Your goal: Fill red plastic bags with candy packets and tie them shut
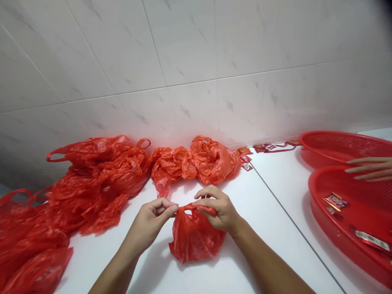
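Note:
A small red plastic bag (197, 241) is in front of me, just above or on the white table (260, 261); I cannot tell which. My left hand (154, 218) pinches the left end of its gathered top between thumb and fingers. On the other side, my right hand (219, 208) grips the twisted top with curled fingers. Between both hands a small gap shows in the handle part. The bag bulges at the bottom, and its contents are hidden by the red plastic.
Red plastic bags (101, 175) are heaped along the left, with another bunched bag (214, 159) by the tiled wall (190, 102). Small packets (245, 157) lie near it. Two red baskets (315, 192) stand at right, one holding wrapped packets (335, 201); another person's hand (372, 168) reaches over them.

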A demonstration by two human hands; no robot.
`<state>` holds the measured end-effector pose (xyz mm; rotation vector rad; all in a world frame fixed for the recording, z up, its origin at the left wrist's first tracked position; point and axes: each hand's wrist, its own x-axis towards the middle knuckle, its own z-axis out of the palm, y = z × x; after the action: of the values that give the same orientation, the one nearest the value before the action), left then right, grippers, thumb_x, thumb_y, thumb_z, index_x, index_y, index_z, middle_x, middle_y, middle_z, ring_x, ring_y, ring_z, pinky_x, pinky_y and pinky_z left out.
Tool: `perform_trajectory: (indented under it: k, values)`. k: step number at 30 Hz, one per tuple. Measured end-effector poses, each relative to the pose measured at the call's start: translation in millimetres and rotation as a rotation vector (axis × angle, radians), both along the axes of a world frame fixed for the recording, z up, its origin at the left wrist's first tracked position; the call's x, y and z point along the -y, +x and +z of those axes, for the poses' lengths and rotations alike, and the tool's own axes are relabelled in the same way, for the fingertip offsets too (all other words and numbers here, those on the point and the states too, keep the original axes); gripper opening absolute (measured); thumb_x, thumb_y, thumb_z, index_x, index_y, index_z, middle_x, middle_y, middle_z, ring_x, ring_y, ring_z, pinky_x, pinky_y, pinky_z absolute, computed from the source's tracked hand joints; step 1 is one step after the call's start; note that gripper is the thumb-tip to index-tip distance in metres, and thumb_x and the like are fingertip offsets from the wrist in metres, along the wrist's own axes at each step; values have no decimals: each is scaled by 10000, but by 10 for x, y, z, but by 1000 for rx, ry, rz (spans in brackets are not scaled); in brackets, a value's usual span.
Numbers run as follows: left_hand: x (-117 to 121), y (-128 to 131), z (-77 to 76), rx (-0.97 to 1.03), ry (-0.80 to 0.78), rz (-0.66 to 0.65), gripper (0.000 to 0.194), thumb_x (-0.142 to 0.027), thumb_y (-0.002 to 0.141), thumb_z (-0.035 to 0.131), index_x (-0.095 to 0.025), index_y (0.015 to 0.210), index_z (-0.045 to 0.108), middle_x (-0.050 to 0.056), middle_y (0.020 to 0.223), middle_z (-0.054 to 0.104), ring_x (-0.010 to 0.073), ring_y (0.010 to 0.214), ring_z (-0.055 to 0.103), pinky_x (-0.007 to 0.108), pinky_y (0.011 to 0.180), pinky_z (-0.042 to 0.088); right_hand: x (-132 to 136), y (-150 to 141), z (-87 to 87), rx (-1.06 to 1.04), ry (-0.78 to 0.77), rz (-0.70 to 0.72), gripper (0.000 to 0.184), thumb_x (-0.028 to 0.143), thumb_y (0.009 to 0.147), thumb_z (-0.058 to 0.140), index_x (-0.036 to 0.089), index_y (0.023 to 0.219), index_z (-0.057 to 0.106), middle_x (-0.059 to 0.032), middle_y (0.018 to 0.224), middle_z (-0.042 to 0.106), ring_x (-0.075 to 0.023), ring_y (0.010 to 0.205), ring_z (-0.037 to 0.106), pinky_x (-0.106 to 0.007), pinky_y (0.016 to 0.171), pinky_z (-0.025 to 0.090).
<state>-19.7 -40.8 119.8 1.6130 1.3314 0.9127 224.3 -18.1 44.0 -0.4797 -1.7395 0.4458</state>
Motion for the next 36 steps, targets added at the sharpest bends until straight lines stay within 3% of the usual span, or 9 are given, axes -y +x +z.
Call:
perform_trajectory:
  k: [3,7,11,13,16,22,30,34,36]
  values:
    - [77,-225,-88,-40,11,92,432,-615,815,817,-193,769,737,47,773,744,218,796,688,308,775,528,94,48,167,-122,-245,163,331,340,1033,608,197,740,667,-108,1020,736,-212,872,663,-368,830,525]
    - [125,-395,-296,-14,-27,121,468,-649,860,770,-196,761,707,50,748,732,218,798,679,317,804,523,163,110,230,-204,-506,484,419,440,999,655,201,663,580,-115,956,742,-255,951,669,-398,902,503]
    - [195,-232,-479,430,-218,22,480,-638,911,725,-197,782,587,52,1014,741,137,693,600,286,692,524,134,95,0,-280,-722,692,462,526,973,662,206,651,575,-42,634,575,-231,738,632,-326,676,447]
    - [225,-73,-538,624,-358,-82,504,-652,928,687,-206,785,502,60,1063,736,110,605,551,263,579,483,111,71,-139,-322,-767,646,495,533,976,658,217,629,501,1,585,486,-170,601,517,-290,581,343]
    - [191,112,-588,670,-437,-204,551,-672,959,626,-224,746,388,-15,698,603,90,490,426,229,501,391,86,73,-268,-257,-759,501,506,525,1011,620,221,641,456,16,605,473,-130,571,394,-294,581,300]
    - [-126,43,-638,487,-397,-76,613,-713,959,603,-230,717,313,-99,617,280,72,519,189,204,486,268,-63,267,-338,-209,-808,380,549,566,998,617,231,634,381,43,582,409,-112,558,346,-290,577,283]
    - [-312,-58,-822,391,-358,-3,621,-713,947,608,-239,697,296,-95,627,249,88,553,175,223,505,251,-265,375,-472,-92,-897,318,589,628,965,633,221,607,403,41,564,427,-108,551,352,-280,578,297]
    - [-262,-11,-805,330,-212,-43,591,-681,1010,519,-217,667,392,-58,613,371,110,570,291,242,551,325,-161,313,-414,-32,-758,187,551,615,1035,545,203,672,511,0,681,542,-138,619,467,-282,638,394]
    - [-226,46,-708,266,-141,-80,568,-647,1036,497,-203,683,472,-33,636,453,119,593,366,245,586,361,-84,251,-333,-27,-629,190,519,574,1069,506,194,728,598,-70,897,673,-198,841,622,-323,814,486]
